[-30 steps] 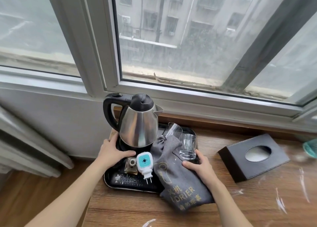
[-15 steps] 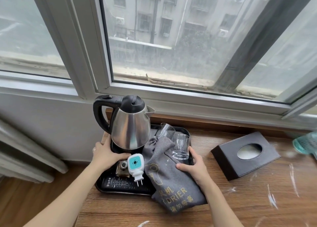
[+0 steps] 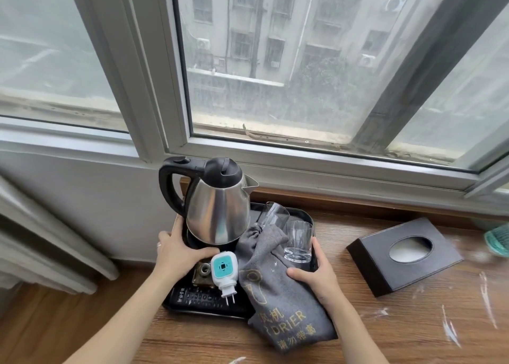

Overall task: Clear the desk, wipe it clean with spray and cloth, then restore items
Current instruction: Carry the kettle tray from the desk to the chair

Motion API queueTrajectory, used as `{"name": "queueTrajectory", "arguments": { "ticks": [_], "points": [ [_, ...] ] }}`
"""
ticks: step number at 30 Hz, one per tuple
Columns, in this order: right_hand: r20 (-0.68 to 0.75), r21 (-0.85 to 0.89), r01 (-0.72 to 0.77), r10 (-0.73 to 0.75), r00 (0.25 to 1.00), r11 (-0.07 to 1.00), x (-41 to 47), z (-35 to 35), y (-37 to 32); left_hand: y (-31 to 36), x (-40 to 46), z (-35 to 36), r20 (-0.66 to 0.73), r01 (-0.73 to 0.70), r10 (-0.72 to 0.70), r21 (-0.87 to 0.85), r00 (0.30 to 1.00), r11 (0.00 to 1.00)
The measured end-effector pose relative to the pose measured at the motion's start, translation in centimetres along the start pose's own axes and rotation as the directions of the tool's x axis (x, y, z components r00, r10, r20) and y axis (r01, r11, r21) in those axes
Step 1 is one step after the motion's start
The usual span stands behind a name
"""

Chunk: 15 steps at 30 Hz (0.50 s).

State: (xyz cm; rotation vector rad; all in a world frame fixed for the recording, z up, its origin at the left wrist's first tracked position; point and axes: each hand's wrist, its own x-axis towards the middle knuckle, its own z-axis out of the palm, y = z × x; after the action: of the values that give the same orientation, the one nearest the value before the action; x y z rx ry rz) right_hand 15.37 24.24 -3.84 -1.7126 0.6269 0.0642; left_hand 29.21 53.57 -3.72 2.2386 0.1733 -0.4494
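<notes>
A black tray sits at the left end of the wooden desk under the window. It carries a steel kettle with a black handle, two glasses, a grey hair-dryer bag, a white and teal plug-in device, a remote control and a small brown bottle. My left hand grips the tray's left edge by the kettle base. My right hand grips the tray's right edge, thumb on the grey bag.
A dark tissue box lies on the desk right of the tray. A teal object shows at the far right edge. White streaks mark the desk's right part. Radiator-like panels stand at the left below the sill.
Both hands stay on the tray's two sides. The tray looks shifted slightly left toward the desk's end, though the camera moved as well.
</notes>
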Motion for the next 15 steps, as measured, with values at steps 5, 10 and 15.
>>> {"name": "queueTrajectory", "arguments": {
  "ticks": [5, 10, 15],
  "points": [
    [0.008, 0.049, 0.036, -0.037, 0.999, 0.998, 0.0, -0.5, -0.3, 0.6, -0.4, -0.7, 0.026, 0.023, -0.022, -0.039, 0.999, 0.999],
    [-0.002, 0.05, 0.05, -0.05, 0.999, 0.998, -0.6, -1.7, -0.9, 1.1, -1.1, -0.6, -0.044, -0.035, 0.031, -0.111, 0.999, 0.993],
    [-0.042, 0.047, 0.053, -0.051, 0.998, 0.997, -2.2, -2.5, -1.7, 2.5, -2.3, -0.5, -0.099, -0.149, 0.137, -0.133, 0.986, 0.98]
  ]
}}
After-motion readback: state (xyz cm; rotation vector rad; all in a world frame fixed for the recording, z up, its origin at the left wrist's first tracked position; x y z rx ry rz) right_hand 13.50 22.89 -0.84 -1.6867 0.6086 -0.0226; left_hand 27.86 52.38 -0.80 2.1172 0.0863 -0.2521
